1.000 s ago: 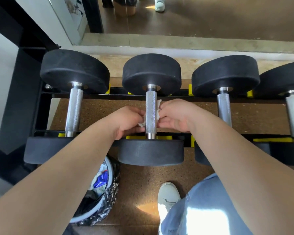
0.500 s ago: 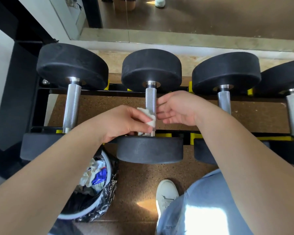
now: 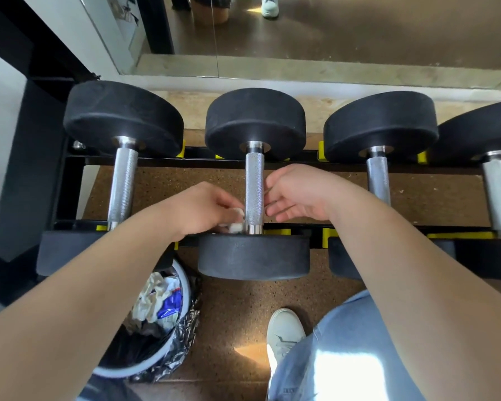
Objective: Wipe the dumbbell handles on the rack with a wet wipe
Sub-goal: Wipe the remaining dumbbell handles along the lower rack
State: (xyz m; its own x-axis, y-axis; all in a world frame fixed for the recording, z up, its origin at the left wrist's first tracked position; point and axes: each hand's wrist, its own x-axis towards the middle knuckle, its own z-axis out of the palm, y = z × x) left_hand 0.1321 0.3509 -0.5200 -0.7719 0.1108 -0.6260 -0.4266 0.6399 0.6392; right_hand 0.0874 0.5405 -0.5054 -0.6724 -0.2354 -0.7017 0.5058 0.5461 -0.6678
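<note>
Pinching a crumpled white wipe (image 3: 236, 220) in the curled fingers of the left hand (image 3: 203, 209), just left of centre in the frame, and pressing it against the lower end of the middle dumbbell handle (image 3: 254, 186), right where the knurled bar is meeting the near weight (image 3: 253, 256). Holding the right hand (image 3: 298, 195) open on the other side of that same bar, fingers relaxed and gripping nothing, fingertips lying just beside the metal; touching it or not, impossible to tell. Reaching in with both bare forearms from the bottom corners of the frame. Lying across the two black rails of the rack (image 3: 75, 225), with yellow pads showing at the rails: the middle dumbbell, a left handle (image 3: 123, 183) well apart toward the frame's left, a third handle (image 3: 378, 180) right of centre, and a fourth handle (image 3: 499, 195) running out at the right edge. Standing at the lower left, partly under the left forearm, a bin (image 3: 133, 371) lined with a dark bag and holding crumpled paper and wrappers. Showing at the bottom, right of centre, a white shoe (image 3: 284, 331) on the speckled brown floor (image 3: 235, 308) beside a leg in pale blue jeans (image 3: 344, 357). Running along the top of the frame, a mirror (image 3: 344, 30) above a pale ledge.
</note>
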